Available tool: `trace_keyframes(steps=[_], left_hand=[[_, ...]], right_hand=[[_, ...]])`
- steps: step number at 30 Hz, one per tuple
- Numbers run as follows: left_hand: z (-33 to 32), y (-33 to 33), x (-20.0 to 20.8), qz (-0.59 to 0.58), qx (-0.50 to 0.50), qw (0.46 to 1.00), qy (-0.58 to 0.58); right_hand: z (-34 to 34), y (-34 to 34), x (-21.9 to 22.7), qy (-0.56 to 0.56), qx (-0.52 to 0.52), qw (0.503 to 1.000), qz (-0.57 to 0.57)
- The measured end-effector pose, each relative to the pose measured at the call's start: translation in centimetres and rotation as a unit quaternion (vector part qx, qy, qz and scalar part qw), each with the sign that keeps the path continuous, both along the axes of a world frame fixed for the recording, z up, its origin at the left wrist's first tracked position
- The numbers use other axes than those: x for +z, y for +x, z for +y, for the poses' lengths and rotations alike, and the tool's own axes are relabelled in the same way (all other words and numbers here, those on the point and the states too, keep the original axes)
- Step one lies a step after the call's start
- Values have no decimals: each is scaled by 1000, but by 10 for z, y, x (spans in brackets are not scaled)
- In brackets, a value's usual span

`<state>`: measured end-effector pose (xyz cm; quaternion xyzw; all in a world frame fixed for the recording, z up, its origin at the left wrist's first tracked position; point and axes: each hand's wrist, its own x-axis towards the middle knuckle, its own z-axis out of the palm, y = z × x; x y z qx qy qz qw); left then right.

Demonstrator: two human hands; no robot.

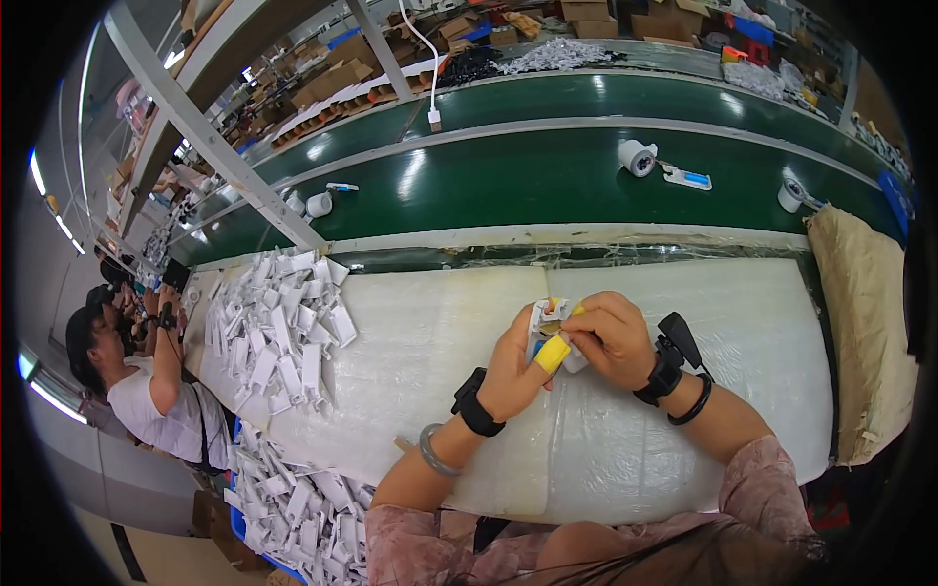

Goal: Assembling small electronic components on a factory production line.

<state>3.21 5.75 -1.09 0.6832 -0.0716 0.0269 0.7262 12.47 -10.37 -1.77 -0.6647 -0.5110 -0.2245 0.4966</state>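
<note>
Both hands meet at picture centre over the white padded table (pixel 440 332), the left hand (pixel 513 376) and right hand (pixel 611 337) with fingers closed around one small white plastic part (pixel 543 322). At 9 o'clock lies a pile of white parts (pixel 278 327); at 7 o'clock, a blue bin (pixel 239 523) holds more, too many to count.

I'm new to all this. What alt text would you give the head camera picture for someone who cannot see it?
Two bare hands, left hand and right hand, hold a small white plastic part together over a white padded bench; yellow finger covers show. A heap of white parts lies to the left, and a green conveyor belt runs behind.
</note>
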Motion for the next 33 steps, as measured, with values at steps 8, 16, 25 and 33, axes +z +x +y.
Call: trace_keyframes(steps=[8,16,25,33], left_hand=[[-2,3,-7,-31,-3,999,18],[-3,4,-10,-47,33,998,15],[-7,7,1,3,62,998,25],[-3,7,-5,-26,41,999,13]], right_hand=[[-1,0,0,-5,-4,1000,0],[2,-1,-2,-1,-7,1000,10],[2,-2,1,-8,-7,999,44],[5,-7,7,2,1,998,63]])
